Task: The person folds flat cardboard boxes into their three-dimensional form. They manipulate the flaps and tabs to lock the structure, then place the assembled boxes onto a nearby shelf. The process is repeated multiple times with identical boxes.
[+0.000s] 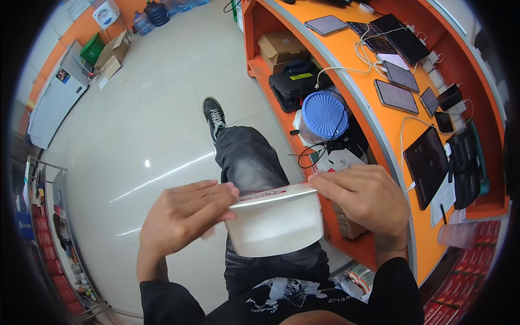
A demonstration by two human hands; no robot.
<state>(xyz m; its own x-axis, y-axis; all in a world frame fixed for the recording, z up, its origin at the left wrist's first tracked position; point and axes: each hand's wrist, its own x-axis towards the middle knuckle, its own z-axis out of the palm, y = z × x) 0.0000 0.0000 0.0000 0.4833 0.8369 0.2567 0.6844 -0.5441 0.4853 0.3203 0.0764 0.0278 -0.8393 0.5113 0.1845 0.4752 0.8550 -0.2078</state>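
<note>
Between my two hands is a white tub (276,227) with smooth sloping sides, held over my lap. Its top or lid shows only as a thin tilted strip with red print, so the upper face is mostly hidden. My left hand (189,214) grips the left end of the rim, fingers stretched along the top. At the right end, my right hand (365,197) pinches the rim, its fingers bent and closed on the edge.
On my right curves an orange counter (363,89) with several phones, tablets and tangled cables. Its lower shelf holds a cardboard box (281,50), a black case (292,89) and a blue-lidded container (325,115). A white chest freezer (59,95) stands far left.
</note>
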